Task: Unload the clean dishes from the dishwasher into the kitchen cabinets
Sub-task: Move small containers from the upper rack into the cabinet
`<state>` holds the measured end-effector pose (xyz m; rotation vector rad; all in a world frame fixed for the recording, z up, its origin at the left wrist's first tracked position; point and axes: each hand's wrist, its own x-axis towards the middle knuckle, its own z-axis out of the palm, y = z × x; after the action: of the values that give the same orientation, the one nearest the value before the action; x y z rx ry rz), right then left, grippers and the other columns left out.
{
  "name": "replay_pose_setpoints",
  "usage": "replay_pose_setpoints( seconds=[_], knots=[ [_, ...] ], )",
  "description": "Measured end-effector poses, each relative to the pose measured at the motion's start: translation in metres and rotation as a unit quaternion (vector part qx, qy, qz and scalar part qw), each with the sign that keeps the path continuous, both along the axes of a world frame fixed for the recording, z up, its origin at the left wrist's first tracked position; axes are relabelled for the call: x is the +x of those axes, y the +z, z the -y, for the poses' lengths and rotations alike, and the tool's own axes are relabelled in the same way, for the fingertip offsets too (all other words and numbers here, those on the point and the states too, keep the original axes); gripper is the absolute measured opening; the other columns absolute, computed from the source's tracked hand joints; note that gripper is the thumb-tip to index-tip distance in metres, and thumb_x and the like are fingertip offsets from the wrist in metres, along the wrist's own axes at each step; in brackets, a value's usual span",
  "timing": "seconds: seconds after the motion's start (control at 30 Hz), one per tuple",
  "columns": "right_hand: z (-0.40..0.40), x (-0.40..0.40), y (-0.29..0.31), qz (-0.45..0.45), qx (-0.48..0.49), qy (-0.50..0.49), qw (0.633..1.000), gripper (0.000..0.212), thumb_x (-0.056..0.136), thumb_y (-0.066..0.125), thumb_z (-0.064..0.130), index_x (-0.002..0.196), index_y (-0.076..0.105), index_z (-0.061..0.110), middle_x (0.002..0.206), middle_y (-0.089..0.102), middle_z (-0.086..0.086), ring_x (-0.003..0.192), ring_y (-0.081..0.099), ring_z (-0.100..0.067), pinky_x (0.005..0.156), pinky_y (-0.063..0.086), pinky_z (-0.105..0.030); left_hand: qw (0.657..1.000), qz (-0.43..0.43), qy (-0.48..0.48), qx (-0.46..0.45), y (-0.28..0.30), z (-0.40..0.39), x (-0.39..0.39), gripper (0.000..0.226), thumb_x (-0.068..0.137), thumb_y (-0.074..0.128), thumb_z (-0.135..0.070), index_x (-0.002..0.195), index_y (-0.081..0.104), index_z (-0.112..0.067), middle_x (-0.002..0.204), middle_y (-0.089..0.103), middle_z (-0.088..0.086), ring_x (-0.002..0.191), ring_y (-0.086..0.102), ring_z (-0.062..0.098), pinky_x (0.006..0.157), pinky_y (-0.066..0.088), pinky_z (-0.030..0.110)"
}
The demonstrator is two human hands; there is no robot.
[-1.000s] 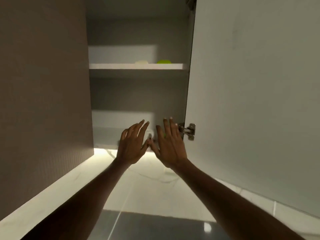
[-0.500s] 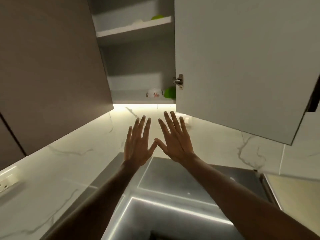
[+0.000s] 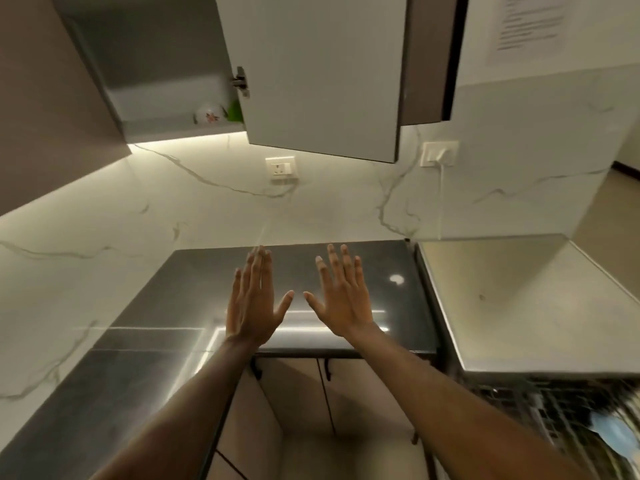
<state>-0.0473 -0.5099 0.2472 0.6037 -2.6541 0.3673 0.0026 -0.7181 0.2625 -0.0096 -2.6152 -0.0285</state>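
Note:
My left hand [image 3: 254,303] and my right hand [image 3: 341,296] are held out side by side over the dark countertop [image 3: 194,289], palms forward, fingers spread, holding nothing. High above them the upper cabinet [image 3: 166,98] stands with its white door [image 3: 318,74] swung open. On its bottom shelf sit a white bowl with a red flower [image 3: 209,114] and a green item [image 3: 235,110], partly hidden by the door. The dishwasher rack [image 3: 561,420] shows blurred at the lower right, with dishes in it.
A marble backsplash [image 3: 173,202] carries a wall socket [image 3: 281,168] and a second socket with a white cord [image 3: 439,153]. A pale worktop [image 3: 519,299] lies right of the dark counter. Lower cabinet doors [image 3: 322,393] are below the counter's edge. A printed sheet [image 3: 530,22] hangs top right.
Both hands have come down from the cabinet's bottom shelf to above the countertop, empty. The view has tilted down and right, bringing the counter and dishwasher rack into sight.

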Motion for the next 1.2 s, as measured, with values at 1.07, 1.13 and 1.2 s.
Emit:
replay_pose_setpoints(
  seconds=[1.07,1.13,1.2],
  knots=[
    [-0.614,0.391,-0.167,0.333,0.017,-0.251,0.909,0.064,0.101,0.053,0.051,0.158,0.034,0.028,0.170,0.023,-0.015,0.157,0.022,-0.036,0.128,0.020,-0.051,0.950,0.245,-0.137,0.138,-0.178,-0.547,0.276,0.080,0.099,0.060,-0.027,0.163,0.020,-0.002,0.170,0.022,0.015,0.160,0.016,0.031,0.131,0.013,0.040],
    [-0.643,0.394,-0.176,0.352,0.014,-0.248,0.902,0.064,0.100,0.058,0.049,0.156,0.037,0.026,0.168,0.027,-0.015,0.154,0.026,-0.035,0.127,0.023,-0.051,0.944,0.262,-0.127,0.154,-0.185,-0.577,0.281,0.080,0.099,0.061,-0.026,0.163,0.020,-0.001,0.170,0.022,0.016,0.160,0.016,0.031,0.131,0.015,0.041],
    [-0.663,0.391,-0.180,0.363,0.007,-0.241,0.900,0.065,0.099,0.062,0.048,0.155,0.038,0.026,0.166,0.030,-0.015,0.153,0.030,-0.035,0.126,0.025,-0.049,0.943,0.267,-0.125,0.151,-0.188,-0.596,0.283,0.082,0.096,0.066,-0.023,0.162,0.023,-0.001,0.169,0.026,0.017,0.159,0.020,0.032,0.131,0.017,0.041]
  ],
)
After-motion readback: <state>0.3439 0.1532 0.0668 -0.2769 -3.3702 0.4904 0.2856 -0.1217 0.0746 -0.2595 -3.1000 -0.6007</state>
